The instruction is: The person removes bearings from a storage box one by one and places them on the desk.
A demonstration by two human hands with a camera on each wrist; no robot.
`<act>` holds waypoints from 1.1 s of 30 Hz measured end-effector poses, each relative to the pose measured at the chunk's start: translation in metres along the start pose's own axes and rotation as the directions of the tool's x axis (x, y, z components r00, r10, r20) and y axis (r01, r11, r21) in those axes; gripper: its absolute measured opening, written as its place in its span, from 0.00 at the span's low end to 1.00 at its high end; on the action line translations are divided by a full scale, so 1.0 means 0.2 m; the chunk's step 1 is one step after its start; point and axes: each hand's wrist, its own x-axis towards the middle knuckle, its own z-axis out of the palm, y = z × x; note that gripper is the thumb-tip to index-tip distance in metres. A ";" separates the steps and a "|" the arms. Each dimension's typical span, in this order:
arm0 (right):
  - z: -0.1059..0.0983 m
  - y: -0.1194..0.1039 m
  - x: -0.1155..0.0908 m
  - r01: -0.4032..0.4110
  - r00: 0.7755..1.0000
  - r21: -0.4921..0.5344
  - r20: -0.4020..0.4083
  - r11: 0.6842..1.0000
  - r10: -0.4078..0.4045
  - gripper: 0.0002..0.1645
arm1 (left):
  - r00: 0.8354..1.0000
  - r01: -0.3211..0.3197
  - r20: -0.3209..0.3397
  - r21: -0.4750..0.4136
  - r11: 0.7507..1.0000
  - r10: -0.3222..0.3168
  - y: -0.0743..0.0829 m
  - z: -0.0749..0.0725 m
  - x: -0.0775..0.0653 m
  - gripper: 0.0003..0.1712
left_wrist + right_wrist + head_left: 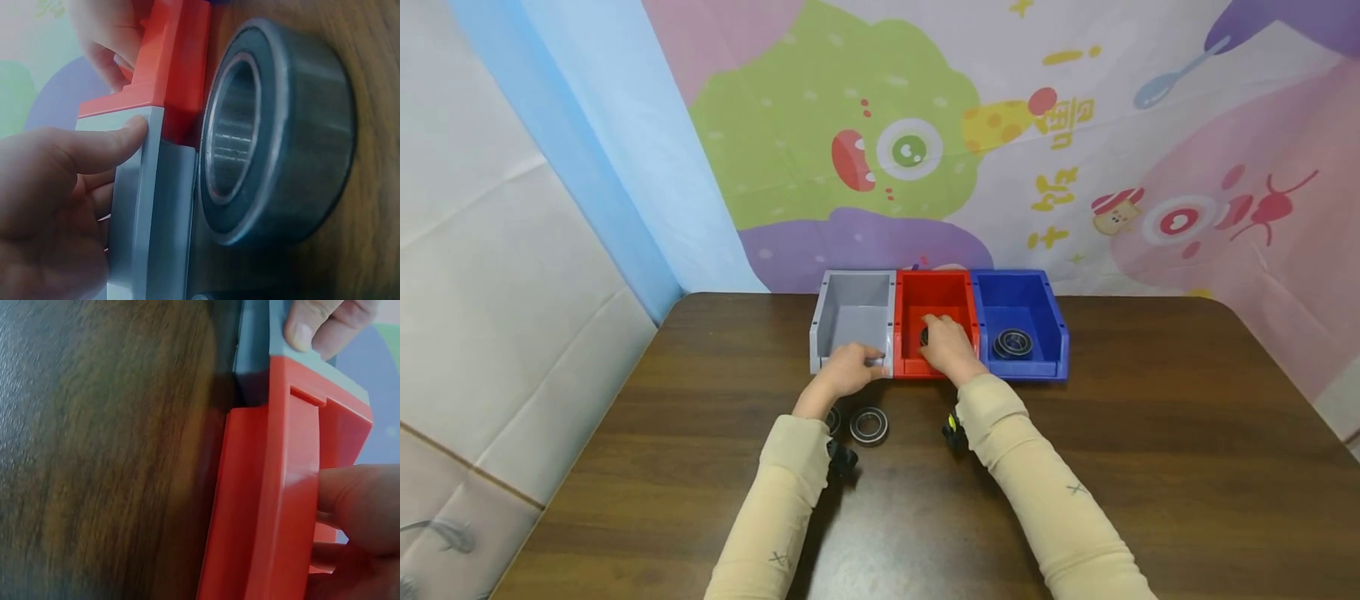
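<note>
Blue bin loaded, two loose bearings seemingly remain; your left hand pinches the grey bin, right hand another bearing

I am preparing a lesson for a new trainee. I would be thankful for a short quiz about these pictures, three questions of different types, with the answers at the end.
1. Which part of which bin does the left hand hold?
2. True or false: a bearing lies directly on the table.
3. Where are the fingers of the right hand?
A) Inside the blue bin
B) Inside the red bin
C) Outside every bin

Key:
1. The front edge of the grey bin.
2. True.
3. B.
</note>
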 end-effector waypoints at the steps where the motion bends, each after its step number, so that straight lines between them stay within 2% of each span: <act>1: 0.00 0.00 0.00 -0.003 1.000 -0.002 0.003 1.000 0.003 0.33 | 1.000 0.002 0.003 -0.001 1.000 -0.002 0.00 0.00 0.00 0.21; 8: 0.02 0.01 0.03 0.009 1.000 -0.071 -0.010 0.997 -0.010 0.32 | 0.999 0.033 0.018 -0.015 0.999 -0.033 0.01 -0.01 0.00 0.22; 13: 0.03 0.01 0.04 -0.002 1.000 -0.101 -0.025 0.995 -0.001 0.32 | 1.000 0.025 0.015 -0.014 1.000 -0.025 0.00 0.00 0.01 0.22; 33: 0.04 -0.01 0.05 -0.023 0.999 -0.124 -0.035 0.992 0.018 0.23 | 0.999 0.032 0.014 0.000 0.999 -0.032 0.00 0.00 0.01 0.22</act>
